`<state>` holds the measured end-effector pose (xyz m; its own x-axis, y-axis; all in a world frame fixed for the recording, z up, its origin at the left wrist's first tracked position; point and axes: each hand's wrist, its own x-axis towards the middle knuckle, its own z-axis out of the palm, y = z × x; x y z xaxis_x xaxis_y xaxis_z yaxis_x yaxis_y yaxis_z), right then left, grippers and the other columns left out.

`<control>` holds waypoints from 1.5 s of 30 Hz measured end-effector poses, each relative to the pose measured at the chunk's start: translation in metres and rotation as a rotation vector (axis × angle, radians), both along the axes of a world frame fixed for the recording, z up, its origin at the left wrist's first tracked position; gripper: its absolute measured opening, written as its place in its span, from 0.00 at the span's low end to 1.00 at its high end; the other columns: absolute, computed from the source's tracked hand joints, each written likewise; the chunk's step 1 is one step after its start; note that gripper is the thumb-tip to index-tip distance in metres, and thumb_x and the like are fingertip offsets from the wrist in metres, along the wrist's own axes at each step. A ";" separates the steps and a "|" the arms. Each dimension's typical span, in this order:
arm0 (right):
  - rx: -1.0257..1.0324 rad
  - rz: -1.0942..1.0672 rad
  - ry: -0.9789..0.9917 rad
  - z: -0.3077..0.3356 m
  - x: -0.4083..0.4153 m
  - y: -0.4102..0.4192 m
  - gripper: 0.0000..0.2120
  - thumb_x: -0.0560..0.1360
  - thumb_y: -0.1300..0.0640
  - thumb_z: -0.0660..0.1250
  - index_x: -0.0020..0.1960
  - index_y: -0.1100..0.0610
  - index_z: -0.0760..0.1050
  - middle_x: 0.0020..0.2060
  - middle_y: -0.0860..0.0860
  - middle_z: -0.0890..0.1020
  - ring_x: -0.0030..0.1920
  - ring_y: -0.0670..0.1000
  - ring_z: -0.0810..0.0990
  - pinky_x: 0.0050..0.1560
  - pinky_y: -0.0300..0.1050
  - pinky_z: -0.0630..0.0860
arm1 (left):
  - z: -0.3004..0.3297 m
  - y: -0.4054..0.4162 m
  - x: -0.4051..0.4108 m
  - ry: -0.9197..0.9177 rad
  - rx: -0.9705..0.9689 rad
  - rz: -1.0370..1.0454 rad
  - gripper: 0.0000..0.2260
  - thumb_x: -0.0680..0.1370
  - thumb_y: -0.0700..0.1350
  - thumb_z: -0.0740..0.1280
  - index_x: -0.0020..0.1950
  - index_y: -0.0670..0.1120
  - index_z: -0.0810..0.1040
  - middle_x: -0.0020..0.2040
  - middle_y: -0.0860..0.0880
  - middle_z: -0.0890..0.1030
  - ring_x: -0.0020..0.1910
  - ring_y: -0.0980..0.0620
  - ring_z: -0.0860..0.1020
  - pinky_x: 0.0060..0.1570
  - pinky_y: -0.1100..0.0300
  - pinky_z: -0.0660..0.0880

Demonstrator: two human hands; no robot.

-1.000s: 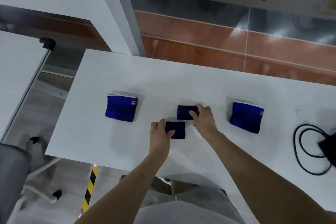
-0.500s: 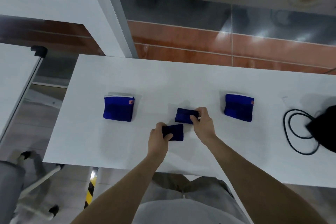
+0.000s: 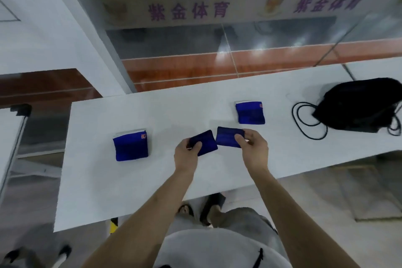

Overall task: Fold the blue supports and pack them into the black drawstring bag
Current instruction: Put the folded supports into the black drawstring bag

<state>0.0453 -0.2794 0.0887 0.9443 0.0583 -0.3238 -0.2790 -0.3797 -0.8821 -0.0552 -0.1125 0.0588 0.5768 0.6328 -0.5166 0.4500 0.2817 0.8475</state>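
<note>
The left hand (image 3: 187, 154) pinches a small dark blue folded support (image 3: 205, 142) between thumb and curled fingers, so this grip is closed on the cloth. The right hand (image 3: 253, 148) pinches a second dark blue folded support (image 3: 227, 139) the same way, thumb on top, its grip closed on that piece too. The two held pieces sit side by side between the hands, their near corners almost meeting; whether they touch cannot be told. Both seem raised a little above the white bench (image 3: 108, 191), though the height is hard to judge.

Left of the left grip, apart from it, a brighter blue folded support (image 3: 130, 147) lies flat on the bench, with a white edge along its far side and a small red tag at its corner. Beyond the right grip and slightly to its right lies another bright blue folded support (image 3: 250, 113) with the same white edge and red tag.

Well to the right of the right grip, the black drawstring bag (image 3: 359, 104) lies slumped on the bench. Its black cord (image 3: 304, 122) loops out on the side nearer the hands. The bag's mouth and inside cannot be seen, so its contents cannot be told.
</note>
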 end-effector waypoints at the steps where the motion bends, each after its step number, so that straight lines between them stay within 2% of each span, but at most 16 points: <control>1: 0.015 -0.021 -0.006 0.007 -0.002 -0.009 0.11 0.78 0.53 0.73 0.59 0.53 0.80 0.50 0.47 0.84 0.51 0.47 0.83 0.52 0.41 0.78 | 0.006 -0.005 0.003 -0.021 -0.008 -0.024 0.08 0.79 0.43 0.71 0.57 0.44 0.81 0.51 0.48 0.84 0.50 0.49 0.82 0.48 0.59 0.77; 4: 0.067 -0.088 -0.035 0.025 -0.003 -0.039 0.08 0.77 0.54 0.74 0.55 0.52 0.81 0.46 0.49 0.84 0.47 0.48 0.83 0.52 0.44 0.79 | 0.023 -0.023 0.014 -0.061 -0.017 -0.094 0.08 0.78 0.42 0.72 0.56 0.45 0.82 0.50 0.47 0.85 0.51 0.48 0.83 0.53 0.55 0.80; 10: 0.192 -0.218 -0.075 0.054 0.006 -0.106 0.06 0.76 0.58 0.73 0.52 0.53 0.82 0.42 0.55 0.85 0.41 0.46 0.81 0.47 0.40 0.78 | 0.051 -0.079 0.052 -0.134 0.013 -0.241 0.05 0.78 0.42 0.70 0.52 0.45 0.83 0.47 0.48 0.85 0.47 0.49 0.82 0.49 0.56 0.79; 13: 0.224 -0.266 -0.079 0.059 0.019 -0.147 0.06 0.75 0.57 0.74 0.51 0.52 0.82 0.41 0.58 0.81 0.42 0.48 0.79 0.51 0.46 0.79 | 0.061 -0.120 0.078 -0.152 0.026 -0.286 0.04 0.79 0.43 0.69 0.51 0.44 0.82 0.46 0.46 0.84 0.45 0.51 0.80 0.47 0.57 0.77; 15: 0.241 -0.288 -0.085 0.064 0.032 -0.177 0.06 0.75 0.56 0.75 0.51 0.52 0.81 0.38 0.54 0.79 0.41 0.49 0.78 0.51 0.47 0.77 | 0.065 -0.152 0.098 -0.156 0.047 -0.301 0.05 0.80 0.44 0.68 0.47 0.44 0.80 0.45 0.46 0.84 0.44 0.51 0.79 0.46 0.56 0.76; 17: 0.257 -0.296 -0.090 0.069 0.046 -0.209 0.06 0.76 0.56 0.74 0.52 0.52 0.81 0.40 0.51 0.83 0.41 0.47 0.81 0.52 0.43 0.77 | 0.070 -0.187 0.122 -0.161 0.083 -0.312 0.06 0.80 0.45 0.67 0.45 0.45 0.79 0.44 0.48 0.83 0.44 0.50 0.79 0.46 0.57 0.75; 20: 0.288 -0.301 -0.114 0.081 0.069 -0.262 0.06 0.77 0.60 0.73 0.54 0.54 0.80 0.39 0.47 0.86 0.41 0.42 0.84 0.45 0.34 0.78 | 0.077 -0.247 0.155 -0.169 0.116 -0.333 0.04 0.80 0.47 0.68 0.49 0.48 0.81 0.46 0.50 0.84 0.48 0.50 0.81 0.50 0.55 0.77; 22: 0.293 -0.326 -0.116 0.084 0.086 -0.300 0.06 0.77 0.60 0.73 0.54 0.54 0.80 0.39 0.46 0.86 0.41 0.42 0.84 0.43 0.31 0.77 | 0.081 -0.288 0.174 -0.177 0.126 -0.357 0.04 0.80 0.47 0.68 0.51 0.50 0.81 0.46 0.51 0.84 0.49 0.51 0.81 0.52 0.55 0.78; 27: 0.302 -0.356 -0.099 0.085 0.129 -0.382 0.06 0.77 0.62 0.73 0.54 0.57 0.81 0.37 0.45 0.85 0.41 0.44 0.84 0.44 0.34 0.78 | 0.086 -0.366 0.218 -0.182 0.142 -0.402 0.02 0.79 0.48 0.69 0.49 0.53 0.81 0.46 0.51 0.84 0.49 0.50 0.82 0.54 0.50 0.80; 30: 0.297 -0.382 -0.083 0.084 0.154 -0.411 0.05 0.76 0.59 0.75 0.52 0.54 0.82 0.40 0.47 0.86 0.41 0.44 0.84 0.44 0.38 0.77 | 0.086 -0.392 0.241 -0.167 0.135 -0.419 0.05 0.77 0.49 0.69 0.51 0.52 0.82 0.47 0.51 0.85 0.50 0.50 0.82 0.54 0.49 0.80; 33: 0.263 -0.374 -0.075 0.078 0.183 -0.429 0.05 0.76 0.57 0.75 0.51 0.52 0.83 0.39 0.47 0.85 0.37 0.43 0.80 0.41 0.42 0.75 | 0.086 -0.407 0.269 -0.176 0.131 -0.411 0.04 0.78 0.46 0.69 0.51 0.50 0.81 0.47 0.50 0.84 0.48 0.51 0.82 0.47 0.59 0.80; 35: 0.250 -0.370 -0.073 0.076 0.207 -0.437 0.04 0.77 0.57 0.74 0.51 0.52 0.82 0.36 0.44 0.84 0.35 0.41 0.79 0.39 0.41 0.74 | 0.086 -0.413 0.291 -0.180 0.124 -0.389 0.03 0.80 0.44 0.69 0.52 0.48 0.81 0.47 0.49 0.84 0.45 0.53 0.81 0.39 0.69 0.76; 36: 0.246 -0.366 -0.076 0.075 0.220 -0.440 0.05 0.77 0.57 0.74 0.52 0.52 0.82 0.37 0.44 0.85 0.36 0.42 0.81 0.40 0.40 0.75 | 0.084 -0.415 0.302 -0.181 0.126 -0.376 0.03 0.80 0.43 0.68 0.52 0.48 0.81 0.47 0.49 0.83 0.44 0.54 0.80 0.37 0.70 0.75; 39: 0.232 -0.347 -0.079 0.073 0.261 -0.449 0.05 0.77 0.59 0.74 0.52 0.52 0.82 0.40 0.46 0.87 0.42 0.44 0.84 0.43 0.33 0.77 | 0.073 -0.421 0.340 -0.177 0.109 -0.359 0.02 0.80 0.43 0.68 0.49 0.48 0.81 0.44 0.51 0.83 0.42 0.54 0.79 0.40 0.65 0.75; 42: 0.198 -0.322 -0.066 0.074 0.305 -0.454 0.04 0.78 0.59 0.73 0.52 0.53 0.81 0.37 0.43 0.86 0.40 0.41 0.84 0.41 0.30 0.76 | 0.061 -0.426 0.376 -0.146 0.061 -0.336 0.03 0.80 0.43 0.68 0.49 0.47 0.81 0.44 0.48 0.84 0.44 0.49 0.82 0.46 0.56 0.78; 45: 0.153 -0.280 -0.043 0.073 0.352 -0.456 0.04 0.78 0.57 0.72 0.52 0.52 0.82 0.39 0.45 0.86 0.43 0.45 0.85 0.47 0.42 0.81 | 0.051 -0.428 0.404 -0.108 0.017 -0.298 0.03 0.80 0.45 0.69 0.50 0.49 0.82 0.46 0.47 0.85 0.46 0.47 0.83 0.44 0.54 0.80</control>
<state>0.3971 -0.7354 0.1613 0.9433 -0.1610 -0.2903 -0.3147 -0.1550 -0.9365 0.3492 -0.5403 0.1102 0.7890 0.4359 -0.4330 0.4175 0.1368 0.8983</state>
